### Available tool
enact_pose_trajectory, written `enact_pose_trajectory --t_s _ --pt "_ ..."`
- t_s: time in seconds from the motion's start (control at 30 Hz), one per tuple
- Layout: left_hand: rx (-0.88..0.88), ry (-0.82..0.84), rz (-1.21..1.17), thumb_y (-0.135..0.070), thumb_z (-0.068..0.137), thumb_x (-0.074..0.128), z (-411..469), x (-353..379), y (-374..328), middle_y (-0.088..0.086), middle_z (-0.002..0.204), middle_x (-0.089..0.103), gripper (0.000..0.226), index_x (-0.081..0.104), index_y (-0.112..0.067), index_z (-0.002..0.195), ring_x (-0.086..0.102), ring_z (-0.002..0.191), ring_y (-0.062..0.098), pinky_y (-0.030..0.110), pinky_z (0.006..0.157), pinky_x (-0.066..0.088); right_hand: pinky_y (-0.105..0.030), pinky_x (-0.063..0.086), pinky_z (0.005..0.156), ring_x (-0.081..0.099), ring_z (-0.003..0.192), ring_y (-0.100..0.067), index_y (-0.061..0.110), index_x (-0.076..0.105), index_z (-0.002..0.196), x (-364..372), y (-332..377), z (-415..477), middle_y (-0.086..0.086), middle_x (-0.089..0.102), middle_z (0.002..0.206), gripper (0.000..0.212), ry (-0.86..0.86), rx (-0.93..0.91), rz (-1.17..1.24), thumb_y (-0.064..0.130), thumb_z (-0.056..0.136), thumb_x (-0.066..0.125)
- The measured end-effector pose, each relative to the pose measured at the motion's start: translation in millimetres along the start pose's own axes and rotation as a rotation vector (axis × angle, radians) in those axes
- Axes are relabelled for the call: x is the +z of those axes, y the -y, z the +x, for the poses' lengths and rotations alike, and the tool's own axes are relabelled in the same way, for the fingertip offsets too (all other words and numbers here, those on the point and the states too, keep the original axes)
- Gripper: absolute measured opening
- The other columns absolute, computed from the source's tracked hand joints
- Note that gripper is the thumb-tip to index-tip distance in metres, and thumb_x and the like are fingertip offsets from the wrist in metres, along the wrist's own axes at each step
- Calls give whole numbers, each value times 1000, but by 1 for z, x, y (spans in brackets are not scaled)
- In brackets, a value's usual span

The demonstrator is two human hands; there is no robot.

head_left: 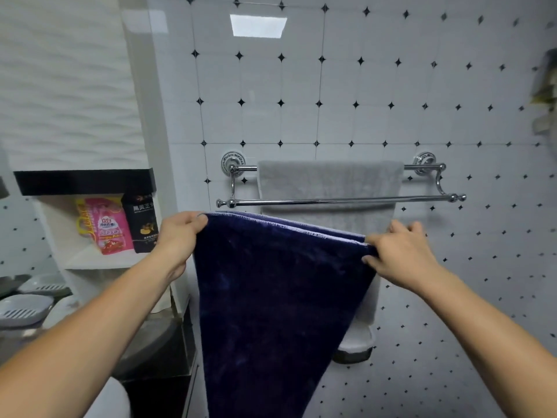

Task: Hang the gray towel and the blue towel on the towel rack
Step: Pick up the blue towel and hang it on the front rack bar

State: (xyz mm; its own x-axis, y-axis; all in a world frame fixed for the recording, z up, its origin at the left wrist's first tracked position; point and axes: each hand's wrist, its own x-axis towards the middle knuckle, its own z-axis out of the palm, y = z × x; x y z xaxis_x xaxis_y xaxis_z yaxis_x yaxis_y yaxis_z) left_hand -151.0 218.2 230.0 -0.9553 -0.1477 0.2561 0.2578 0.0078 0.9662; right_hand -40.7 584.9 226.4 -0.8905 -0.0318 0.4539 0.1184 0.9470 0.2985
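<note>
Both hands grip the top edge of the blue towel (280, 300), which hangs folded and stretched between them, its lower end dropping out of view below. The left hand (177, 239) pinches the towel's upper left corner with thumb on top; the right hand (401, 254) clamps the upper right corner, fingers spread over the fold. The two hands are well apart, the right one sitting a little lower.

Just above and beyond the hands, the chrome towel rack (340, 201) is fixed to the tiled wall (301, 86), with a front bar and a higher back bar. The gray towel (330, 182) is draped over the back bar and hangs down behind the front bar, directly behind the blue towel. The front bar is bare.

Left of the left hand, a shelf (99, 257) holds a pink pouch (110, 226) and a black pouch (143, 223) standing side by side. Below the left forearm lie gray soap dishes (25, 309).
</note>
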Motion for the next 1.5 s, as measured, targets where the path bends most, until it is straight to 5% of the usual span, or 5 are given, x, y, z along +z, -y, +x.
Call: enact_pose_trajectory --t_s 0.1,0.47,1.0,1.17,1.5 --pt "30 60 98 -6 92 62 -4 5 3 -3 75 72 20 71 -18 79 66 66 7 17 59 50 -35 33 81 58 106 -24 31 55 109 5 -2 5 1 69 101 30 211 -49 10 47 84 59" --pt "-11 137 169 8 79 72 -3 0 10 12 81 71 15 71 -6 85 66 73 21 25 72 53 -34 45 63 50 60 -17 24 52 61 -11 -46 12 5 54 59 29 301 12 488 28 78 76" --pt "299 110 125 -7 80 75 -1 10 -29 -2 74 67 19 70 -25 80 61 57 -5 9 62 47 -11 51 54 61 47 1 24 70 65 -52 -69 11 9 68 57 26 -343 415 1213 0 69 79" --pt "46 432 577 -2 83 72 -25 3 11 2 55 57 5 70 -7 85 46 39 9 20 47 41 -7 38 44 52 55 -12 7 72 74 -12 -44 -18 -3 63 59 15 276 361 785 -7 70 78" --pt "94 272 524 -7 92 62 -5 9 27 11 70 66 6 63 -11 87 67 43 18 22 34 43 -25 44 54 55 58 -14 16 59 92 17 -40 -6 -4 53 69 37 10 435 857 -1 68 82"
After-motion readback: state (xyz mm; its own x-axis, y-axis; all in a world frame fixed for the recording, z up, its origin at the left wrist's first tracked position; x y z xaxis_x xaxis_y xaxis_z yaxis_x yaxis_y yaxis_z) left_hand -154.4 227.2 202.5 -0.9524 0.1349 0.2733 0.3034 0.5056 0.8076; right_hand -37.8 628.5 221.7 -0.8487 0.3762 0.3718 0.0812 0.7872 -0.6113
